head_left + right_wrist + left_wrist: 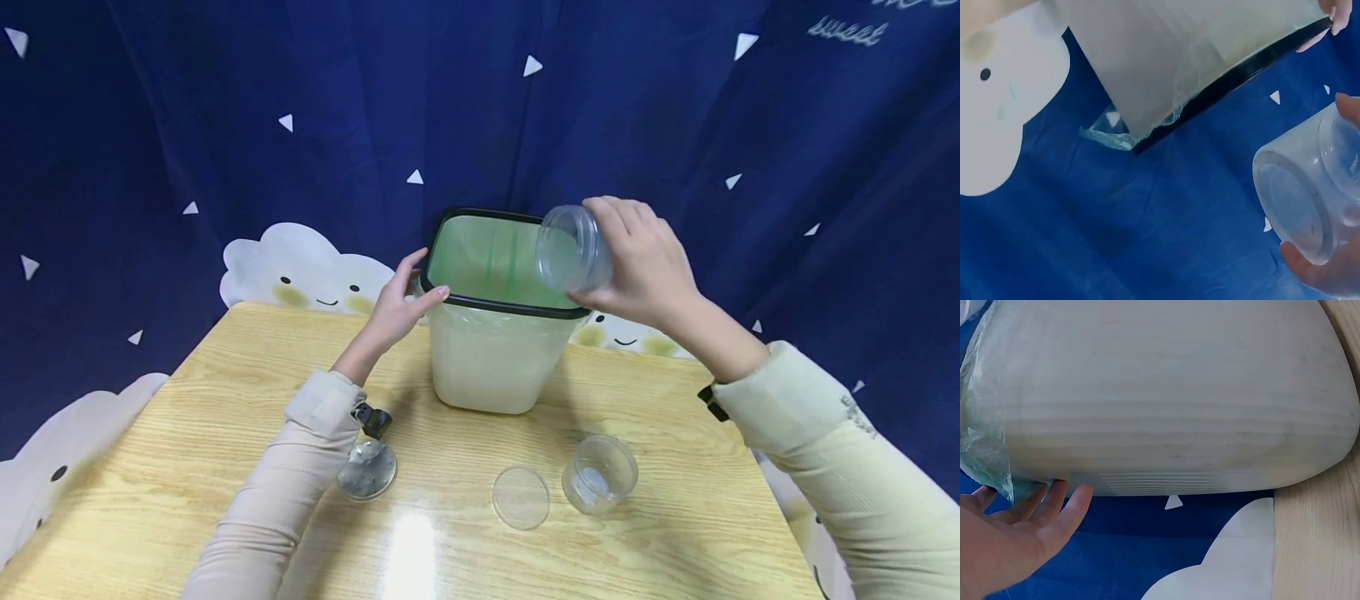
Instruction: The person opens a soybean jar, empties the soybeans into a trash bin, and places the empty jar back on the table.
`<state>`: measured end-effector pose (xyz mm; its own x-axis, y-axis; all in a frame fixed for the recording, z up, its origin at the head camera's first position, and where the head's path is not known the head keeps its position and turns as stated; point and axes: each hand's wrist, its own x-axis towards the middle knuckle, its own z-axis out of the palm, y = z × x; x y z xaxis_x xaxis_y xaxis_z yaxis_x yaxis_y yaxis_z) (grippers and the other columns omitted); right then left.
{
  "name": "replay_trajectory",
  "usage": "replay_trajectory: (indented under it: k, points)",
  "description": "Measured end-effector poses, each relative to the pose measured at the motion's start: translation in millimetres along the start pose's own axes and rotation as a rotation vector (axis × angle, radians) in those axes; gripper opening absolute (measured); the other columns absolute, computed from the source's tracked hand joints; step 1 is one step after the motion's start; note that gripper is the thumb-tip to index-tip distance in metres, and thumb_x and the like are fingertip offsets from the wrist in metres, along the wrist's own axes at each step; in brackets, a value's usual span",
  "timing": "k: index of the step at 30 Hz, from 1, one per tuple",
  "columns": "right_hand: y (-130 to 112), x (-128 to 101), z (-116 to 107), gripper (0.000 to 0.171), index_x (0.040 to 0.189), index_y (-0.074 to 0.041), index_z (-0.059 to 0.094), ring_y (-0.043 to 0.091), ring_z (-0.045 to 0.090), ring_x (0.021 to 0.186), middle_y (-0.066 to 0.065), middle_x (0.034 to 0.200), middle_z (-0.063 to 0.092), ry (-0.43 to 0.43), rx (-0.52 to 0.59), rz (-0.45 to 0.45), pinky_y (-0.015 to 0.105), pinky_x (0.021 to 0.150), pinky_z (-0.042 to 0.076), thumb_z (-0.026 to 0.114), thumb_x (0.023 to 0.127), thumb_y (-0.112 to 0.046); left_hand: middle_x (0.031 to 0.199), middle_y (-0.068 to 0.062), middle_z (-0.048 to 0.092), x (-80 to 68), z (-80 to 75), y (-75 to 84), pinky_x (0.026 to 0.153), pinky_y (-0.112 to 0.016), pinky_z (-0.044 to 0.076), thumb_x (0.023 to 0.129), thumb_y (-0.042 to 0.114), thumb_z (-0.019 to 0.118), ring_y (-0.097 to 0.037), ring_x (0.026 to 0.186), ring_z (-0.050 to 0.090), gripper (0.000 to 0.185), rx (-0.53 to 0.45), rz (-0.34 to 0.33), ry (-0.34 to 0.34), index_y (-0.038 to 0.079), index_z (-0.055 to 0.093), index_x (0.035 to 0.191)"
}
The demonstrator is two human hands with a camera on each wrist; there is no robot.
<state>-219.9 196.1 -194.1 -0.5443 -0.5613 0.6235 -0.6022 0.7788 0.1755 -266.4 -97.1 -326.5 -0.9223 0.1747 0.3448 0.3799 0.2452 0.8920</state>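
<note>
A wooden table (225, 400) stands before a dark blue curtain (225, 125) printed with white triangles and clouds. At the table's 12 o'clock edge stands a pale waste bin (491, 367), upright, with a black rim (495, 304) and a greenish liner (487, 254) folded over it.

The right hand (645, 262) is raised at the bin's 2 o'clock corner, fingers and thumb curled round a clear plastic jar (573, 248). The jar lies tipped on its side above the bin's opening: its long axis runs roughly level, mouth pointing toward 9 o'clock over the liner, base inside the palm. In the right wrist view the jar (1310, 206) looks empty, though I cannot tell for sure.

The left hand (397, 304) rests at the bin's 9 o'clock rim, thumb laid on the black edge and fingers nearly straight against the outer wall, gripping nothing.

Toward 6 o'clock on the table stand a second clear jar (600, 473), upright and open, a flat clear lid (521, 497) just beside it at its 9 o'clock, and another lid (367, 471) by the left sleeve (285, 492)
</note>
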Motion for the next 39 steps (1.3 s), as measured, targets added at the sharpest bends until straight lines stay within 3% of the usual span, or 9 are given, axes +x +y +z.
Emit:
replay_trajectory:
  k: [7, 14, 24, 35, 39]
  points:
    - [-12, -15, -4, 0.095, 0.127, -0.004, 0.044, 0.034, 0.045, 0.109, 0.016, 0.12, 0.052, 0.006, 0.23, 0.119, 0.051, 0.085, 0.039, 0.086, 0.047, -0.032, 0.135, -0.022, 0.039, 0.1, 0.7, 0.9, 0.095, -0.046, 0.033, 0.086, 0.023, 0.06, -0.032, 0.117, 0.039, 0.068, -0.022, -0.009, -0.003, 0.013, 0.025, 0.143]
    - [-25, -32, 0, 0.095, 0.126, -0.001, 0.044, 0.033, 0.048, 0.105, 0.017, 0.115, 0.054, 0.047, 0.338, 0.11, 0.049, 0.083, 0.04, 0.087, 0.046, -0.032, 0.134, -0.028, 0.036, -14.7, -0.5, 35.3, 0.097, -0.047, 0.031, 0.087, 0.014, 0.055, -0.036, 0.119, 0.037, 0.065, -0.014, -0.026, -0.013, 0.002, 0.023, 0.142]
    - [-41, -57, 16, 0.098, 0.126, 0.0, 0.042, 0.031, 0.049, 0.104, 0.019, 0.115, 0.054, 0.058, 0.444, 0.074, 0.047, 0.083, 0.041, 0.085, 0.045, -0.032, 0.133, -0.03, 0.036, -15.2, 0.5, 37.1, 0.097, -0.05, 0.03, 0.087, 0.014, 0.056, -0.037, 0.118, 0.037, 0.064, -0.018, -0.015, -0.007, 0.001, 0.024, 0.141]
    - [-60, -79, 34, 0.098, 0.126, -0.001, 0.043, 0.029, 0.051, 0.105, 0.014, 0.116, 0.054, 0.008, 0.544, 0.074, 0.047, 0.083, 0.044, 0.087, 0.044, -0.031, 0.133, -0.03, 0.036, -15.3, 0.6, 39.1, 0.096, -0.047, 0.031, 0.087, 0.012, 0.055, -0.036, 0.118, 0.037, 0.064, -0.023, -0.022, -0.008, 0.002, 0.024, 0.142]
    - [-66, -86, 42, 0.099, 0.126, -0.001, 0.043, 0.03, 0.052, 0.103, 0.015, 0.115, 0.055, -0.003, 0.575, 0.082, 0.048, 0.081, 0.045, 0.088, 0.043, -0.029, 0.134, -0.029, 0.037, -9.8, 1.0, 26.8, 0.097, -0.047, 0.03, 0.086, 0.013, 0.056, -0.036, 0.119, 0.037, 0.065, -0.028, -0.018, -0.005, 0.003, 0.024, 0.142]
